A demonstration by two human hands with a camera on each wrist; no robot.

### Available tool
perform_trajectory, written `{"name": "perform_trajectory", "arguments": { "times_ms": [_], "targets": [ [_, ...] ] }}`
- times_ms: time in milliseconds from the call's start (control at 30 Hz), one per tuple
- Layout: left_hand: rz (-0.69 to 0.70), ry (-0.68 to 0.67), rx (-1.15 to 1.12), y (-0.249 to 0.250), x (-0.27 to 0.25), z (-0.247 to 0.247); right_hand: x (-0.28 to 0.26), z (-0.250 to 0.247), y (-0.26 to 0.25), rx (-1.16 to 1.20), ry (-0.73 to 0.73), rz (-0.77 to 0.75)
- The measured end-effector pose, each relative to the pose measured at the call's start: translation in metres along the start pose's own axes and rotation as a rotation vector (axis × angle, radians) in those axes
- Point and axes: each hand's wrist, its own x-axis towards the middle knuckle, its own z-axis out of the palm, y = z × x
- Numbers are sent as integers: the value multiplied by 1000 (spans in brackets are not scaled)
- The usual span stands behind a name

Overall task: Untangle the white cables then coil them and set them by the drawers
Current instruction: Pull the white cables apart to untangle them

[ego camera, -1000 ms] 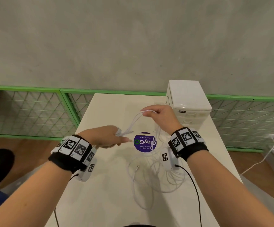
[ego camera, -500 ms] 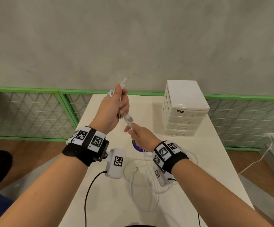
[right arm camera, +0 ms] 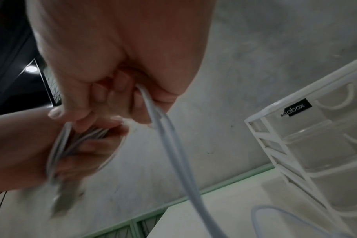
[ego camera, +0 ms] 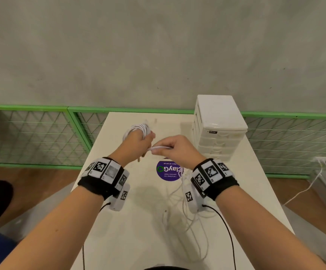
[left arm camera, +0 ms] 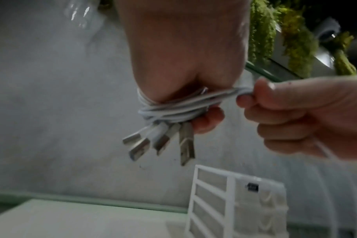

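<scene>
We hold both hands raised above the white desk (ego camera: 119,221). Our left hand (ego camera: 136,145) is closed around a bundle of white cables (ego camera: 138,129), which loop over its back in several turns. In the left wrist view four USB plugs (left arm camera: 163,141) stick out below the curled fingers (left arm camera: 208,119). Our right hand (ego camera: 175,149) pinches a run of the same cables between thumb and forefinger, just beside the left hand; the strands stretch taut between the two. From the right hand the cables drop to the desk, where loose loops (ego camera: 193,221) lie tangled under the right wrist, near a purple round sticker (ego camera: 168,170). The white drawer unit (ego camera: 218,125) stands at the far right of the desk, apart from the loops.
</scene>
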Motion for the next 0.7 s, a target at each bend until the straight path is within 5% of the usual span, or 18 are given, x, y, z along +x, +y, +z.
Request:
{"name": "perform_trajectory", "arguments": {
  "times_ms": [167,300,400,600,700],
  "targets": [
    [-43,-330,-150,22,-14,-7,11,-21,-7,38,151,-68],
    [-55,-483,-89,29,-18,-14,16,-33,-5,16,143,-111],
    [-41,-578,-246,33,-21,-17,18,-36,-2,100,157,-144],
    [110,-522,-762,43,-18,-20,13,-15,14,66,130,-40],
    [132,-332,-955,51,-13,-20,9,5,28,35,60,-16]
  ]
}}
